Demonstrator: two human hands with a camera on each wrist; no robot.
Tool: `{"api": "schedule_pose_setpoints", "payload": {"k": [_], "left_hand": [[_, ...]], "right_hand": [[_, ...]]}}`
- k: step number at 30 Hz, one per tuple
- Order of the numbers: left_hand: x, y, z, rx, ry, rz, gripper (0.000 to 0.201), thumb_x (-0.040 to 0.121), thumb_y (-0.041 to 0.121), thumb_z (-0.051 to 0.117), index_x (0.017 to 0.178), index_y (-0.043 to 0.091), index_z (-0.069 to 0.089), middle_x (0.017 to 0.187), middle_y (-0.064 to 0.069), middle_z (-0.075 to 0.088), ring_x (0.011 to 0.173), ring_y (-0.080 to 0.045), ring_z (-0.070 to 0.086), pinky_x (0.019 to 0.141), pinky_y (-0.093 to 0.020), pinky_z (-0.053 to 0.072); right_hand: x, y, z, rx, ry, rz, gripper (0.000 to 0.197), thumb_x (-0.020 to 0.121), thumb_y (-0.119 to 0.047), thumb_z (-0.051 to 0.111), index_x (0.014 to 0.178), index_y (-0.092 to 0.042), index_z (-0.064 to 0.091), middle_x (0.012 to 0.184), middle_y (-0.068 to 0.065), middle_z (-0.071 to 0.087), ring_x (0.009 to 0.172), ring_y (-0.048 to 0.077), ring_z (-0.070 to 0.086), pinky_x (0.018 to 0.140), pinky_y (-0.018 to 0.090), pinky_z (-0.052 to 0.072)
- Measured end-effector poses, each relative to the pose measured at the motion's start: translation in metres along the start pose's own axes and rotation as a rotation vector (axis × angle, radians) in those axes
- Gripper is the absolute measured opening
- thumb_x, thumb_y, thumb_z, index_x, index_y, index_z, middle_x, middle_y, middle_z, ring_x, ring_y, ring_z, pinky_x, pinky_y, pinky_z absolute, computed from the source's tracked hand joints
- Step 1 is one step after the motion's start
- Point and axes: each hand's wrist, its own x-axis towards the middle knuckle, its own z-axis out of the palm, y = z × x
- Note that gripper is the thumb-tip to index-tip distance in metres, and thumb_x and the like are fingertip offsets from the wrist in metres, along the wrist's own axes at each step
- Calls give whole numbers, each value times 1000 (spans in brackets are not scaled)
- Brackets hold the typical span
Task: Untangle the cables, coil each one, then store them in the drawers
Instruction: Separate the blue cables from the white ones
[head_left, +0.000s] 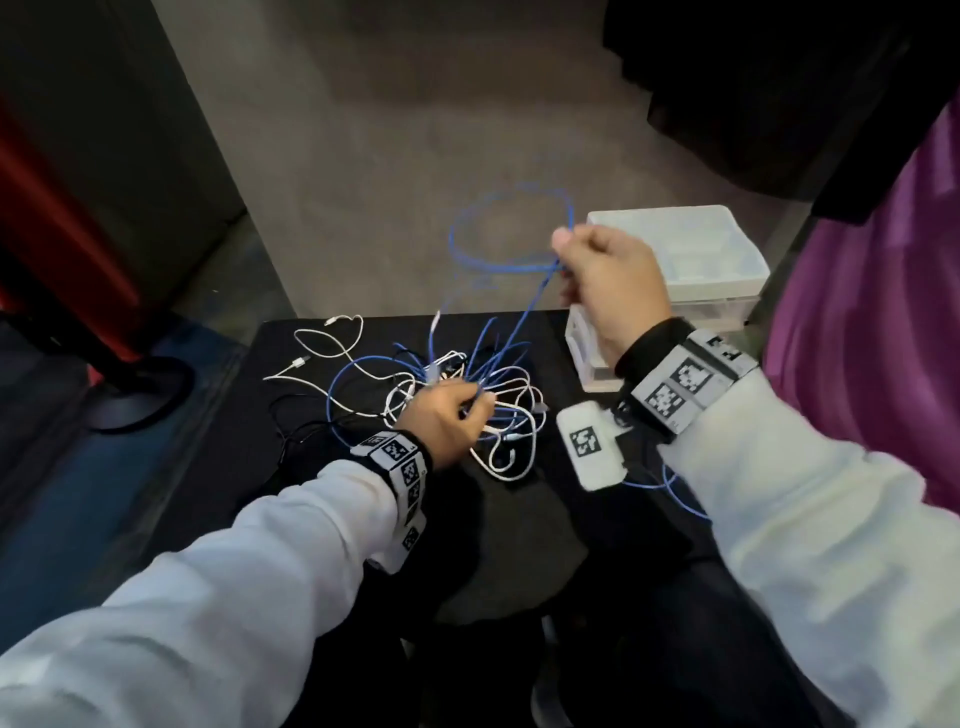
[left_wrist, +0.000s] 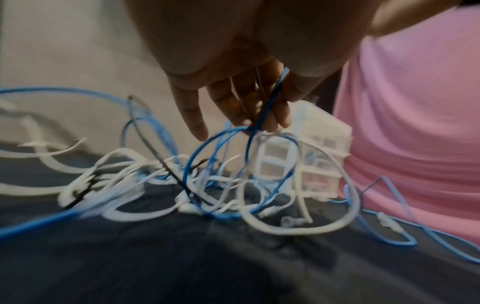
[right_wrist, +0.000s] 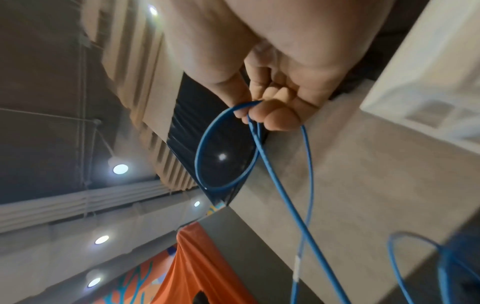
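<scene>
Head view: right hand (head_left: 610, 291) fingers pinch a raised blue cable (head_left: 498, 265) loop. Left hand (head_left: 447, 415) fingers curl around strands in the cable tangle (head_left: 467, 384).

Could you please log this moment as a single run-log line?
right hand: grips raised blue cable loop | left hand: holds tangle | drawers: no cable seen

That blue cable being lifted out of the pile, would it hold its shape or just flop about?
Probably springy rather than limp: the blue cable arches in an open loop above the right hand. Likely light, since pinched fingers carry it. It may drag the tangle along, which the left hand grips.
</scene>
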Motion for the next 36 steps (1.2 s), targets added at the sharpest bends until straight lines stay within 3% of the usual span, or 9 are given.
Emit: {"api": "schedule_pose_setpoints", "payload": {"k": [3, 5, 8, 10, 16, 20, 26, 31, 36], "left_hand": [[-3, -17, 5, -41, 89, 23, 23, 90, 33, 57, 87, 16, 72, 87, 5, 59, 83, -14, 59, 86, -18, 41], [1, -28, 6, -41, 70, -76, 22, 92, 35, 63, 91, 16, 75, 97, 3, 59, 90, -11, 58, 88, -10, 36], [3, -48, 8, 91, -165, -253, 25, 98, 34, 59, 99, 16, 76, 109, -10, 61, 108, -22, 59, 97, -22, 38], [1, -53, 11, 112, -201, -286, 25, 98, 35, 59, 111, 22, 75, 114, -13, 64, 110, -29, 61, 97, -28, 43], [-5, -39, 19, -39, -130, -305, 6, 92, 32, 69, 88, 29, 73, 89, 5, 70, 83, -14, 62, 85, -25, 48], [-5, -33, 18, -133, -41, -421, 16, 89, 20, 65, 73, 21, 67, 65, 6, 61, 63, -14, 55, 70, -23, 43], [-3, -41, 0, -75, 102, -679, 20, 90, 27, 57, 75, 13, 57, 77, -4, 63, 76, -26, 58, 73, -26, 40], [1, -51, -8, -107, 220, -783, 23, 90, 31, 52, 79, 11, 56, 93, -15, 72, 90, -35, 68, 87, -37, 55], [-9, -47, -6, -185, 232, -756, 10, 87, 23, 53, 92, 22, 61, 87, -9, 72, 80, -31, 69, 75, -33, 53]], "right_hand": [[9, -28, -22, 63, 23, -124, 23, 100, -13, 61, 78, -11, 60, 62, 0, 49, 47, 12, 47, 50, 25, 44], [12, -44, -34, 110, 6, -170, 21, 99, -14, 61, 78, -13, 62, 68, 2, 53, 48, 13, 48, 50, 26, 45], [14, -63, -53, 107, -8, -215, 20, 95, -21, 63, 76, -19, 67, 78, 6, 57, 51, 15, 50, 53, 29, 45], [14, -72, -67, 33, -15, -249, 19, 95, -22, 62, 77, -20, 67, 77, 3, 59, 54, 15, 51, 55, 30, 46], [9, -68, -87, -121, -81, -251, 18, 103, -19, 54, 85, -17, 58, 70, -1, 64, 59, 14, 57, 60, 34, 54], [8, -68, -93, -155, -62, -224, 21, 104, -17, 51, 84, -18, 59, 65, 2, 60, 56, 15, 57, 53, 32, 53], [29, -89, -113, -20, 302, -332, 23, 96, -15, 50, 76, -22, 59, 51, -5, 44, 43, 12, 35, 43, 29, 24], [30, -81, -102, 61, 278, -288, 27, 101, -20, 48, 75, -22, 58, 53, -3, 39, 46, 12, 29, 45, 27, 18], [23, -75, -87, 123, 257, -243, 30, 103, -21, 46, 76, -21, 58, 56, -2, 38, 46, 12, 26, 44, 23, 18]]}}
